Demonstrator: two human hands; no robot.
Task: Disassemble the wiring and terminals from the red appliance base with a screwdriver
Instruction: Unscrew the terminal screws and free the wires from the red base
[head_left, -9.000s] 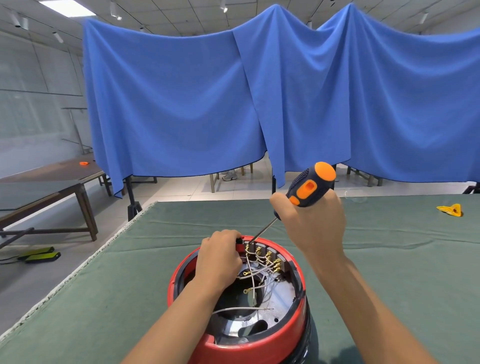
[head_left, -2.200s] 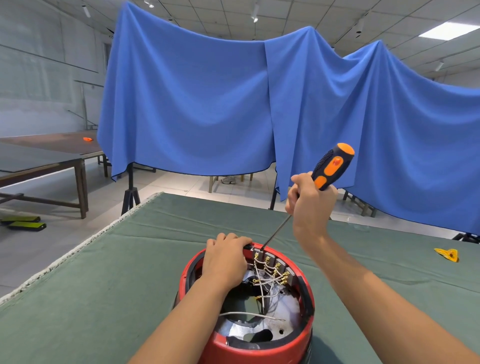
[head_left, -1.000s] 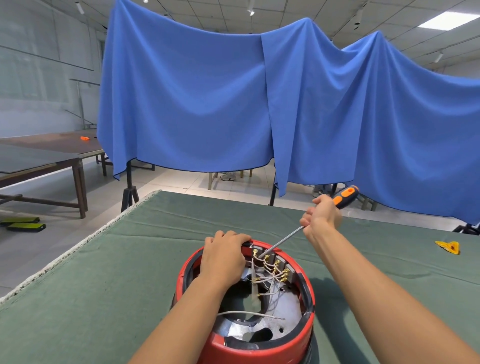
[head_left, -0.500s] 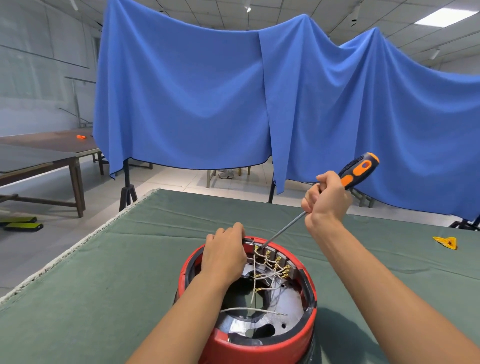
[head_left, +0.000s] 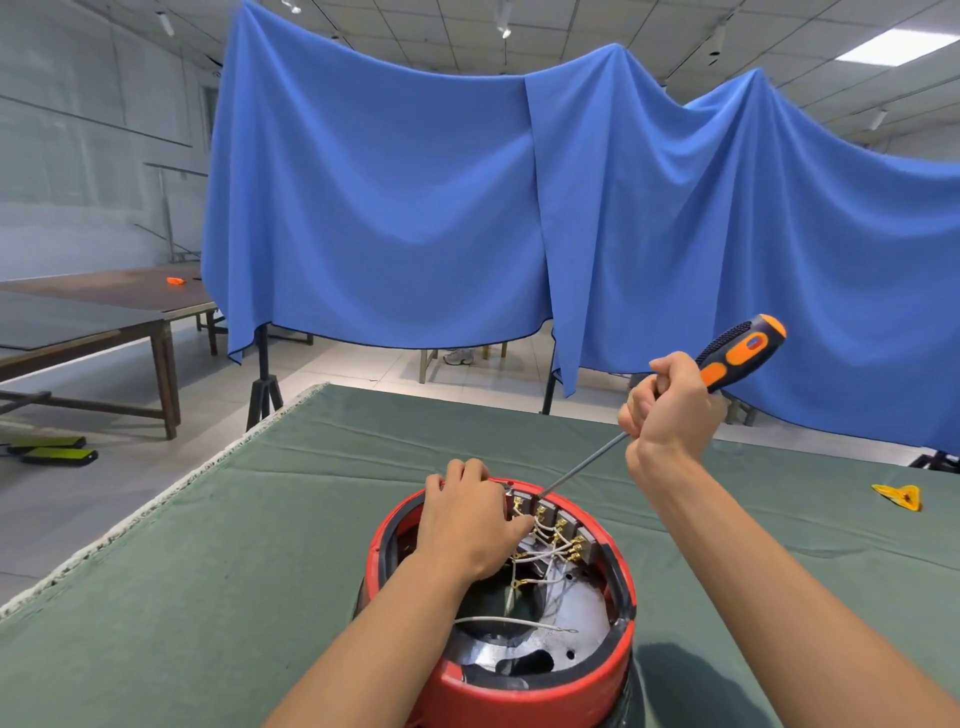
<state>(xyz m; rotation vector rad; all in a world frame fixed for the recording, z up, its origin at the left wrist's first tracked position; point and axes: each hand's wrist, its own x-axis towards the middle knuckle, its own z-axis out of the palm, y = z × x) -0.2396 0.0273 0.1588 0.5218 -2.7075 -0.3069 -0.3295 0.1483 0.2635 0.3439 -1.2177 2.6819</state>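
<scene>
While the right hand (head_left: 670, 410) gripped the screwdriver (head_left: 737, 353) with its fingers curled tight round the lower part of the orange-and-black handle, the thin shaft slanted down and to the left, its tip meeting the row of brass terminals (head_left: 558, 530) at the far inner wall of the red base (head_left: 524, 686), which stood on the green table cover (head_left: 208, 571) close to the person. The left hand (head_left: 465, 525) lay over the far left rim of the base, fingers bent over the edge and thumb reaching toward the nearest terminal; whether it pinched a wire could not be told. White wires (head_left: 540, 558) ran from the terminals into the metal interior, and one loose wire (head_left: 514, 622) crossed the opening nearer the person. Because the shaft met the screw at a shallow slant rather than straight on, the tip would likely have ridden out of the slot under torque, rounding the screw head or jumping sideways into the neighbouring terminals. Since the left thumb sat just beside the tip, such a slip could also have struck it. A loosened screw might have dropped among the wires into the dark cavity, and hard sideways pressure could have tipped the base despite the steadying hand.
</scene>
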